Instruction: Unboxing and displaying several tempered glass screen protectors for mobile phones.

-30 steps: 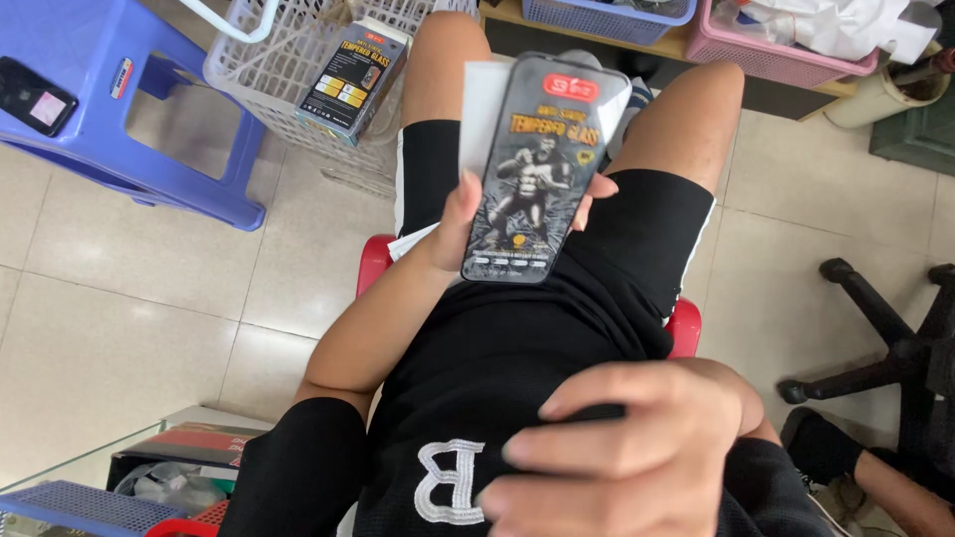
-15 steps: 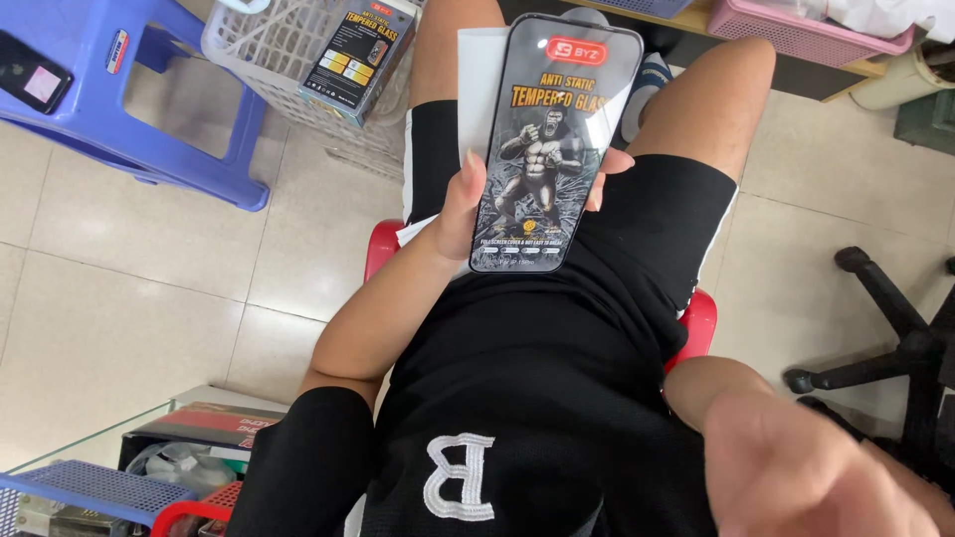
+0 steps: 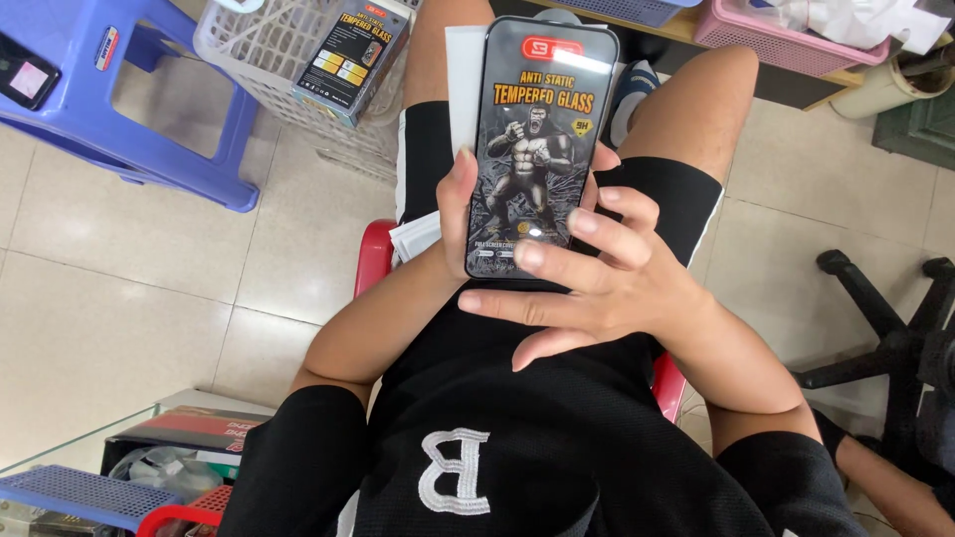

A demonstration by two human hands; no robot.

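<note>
I sit on a red stool in black clothes and look down at my lap. My left hand grips a black phone-shaped screen protector package by its lower left edge and holds it upright over my thighs. Its face shows a gorilla picture and coloured lettering. My right hand rests against the package's lower right corner, fingers spread across its bottom edge. A white card sticks out behind the package.
A blue plastic stool stands at the upper left. Beside it a white wire basket holds a dark box. A pink basket sits at the top right, and a black office chair base on the right.
My right hand has come up from near my stomach to the package's lower right corner. The package sits slightly higher and closer in view.
</note>
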